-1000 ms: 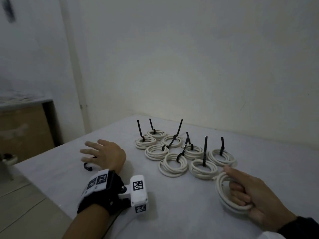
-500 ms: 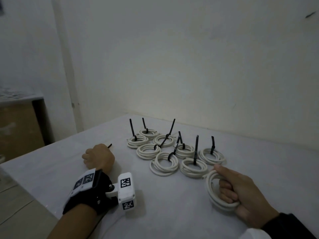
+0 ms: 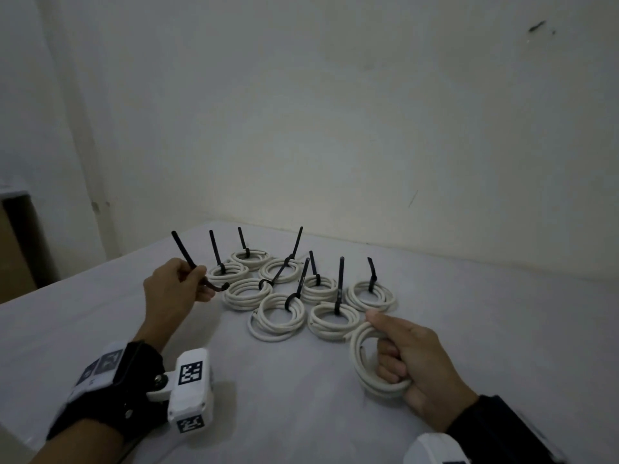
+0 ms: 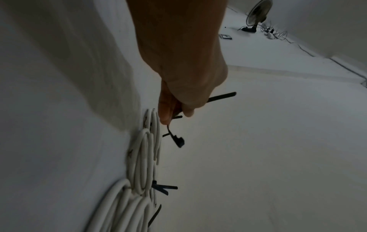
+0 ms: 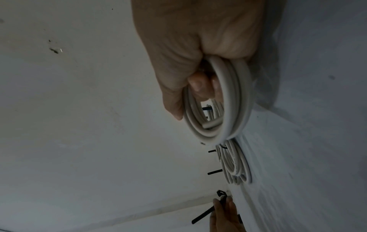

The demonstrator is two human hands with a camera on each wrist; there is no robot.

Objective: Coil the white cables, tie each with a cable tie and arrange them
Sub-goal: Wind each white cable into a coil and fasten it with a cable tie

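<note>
At about nine o'clock on the table [image 3: 100, 329], which wore a smooth, pale, matte cover, the left hand [image 3: 174, 286] had its fingers curled round a loose cable tie [image 3: 187, 259]. The tie was a thin, flat, black plastic strip; its long tail pointed up and away toward eleven o'clock, and its short head end hooked out of the fist toward three o'clock, just beside the nearest coil. The left wrist view showed the same strip [image 4: 220, 97] running through the closed fist [image 4: 178, 87], with its bent head hanging clear below the fingers.

In the middle of the table lay eight tied coils [image 3: 278, 316], flat rings of round, smooth, off-white cable packed in close rows, several touching their neighbours. Each was cinched by a black tie whose stiff tail stood up, some upright and some leaning toward one o'clock. These tails stood between the two hands.

At about four o'clock the right hand [image 3: 412, 363] gripped an untied coil [image 3: 365, 360], thumb pressed on top and fingers passed through the ring. That coil stood on edge, its lower edge at the table as far as I could tell, with its opening facing nine o'clock. Its upper end lay just beside the nearest tied coil. From the right wrist the loops [image 5: 228, 100] looked thick and rubbery, with one cut end inside the ring.

A plain, scuffed wall [image 3: 368, 128] rose behind the table at twelve o'clock.
</note>
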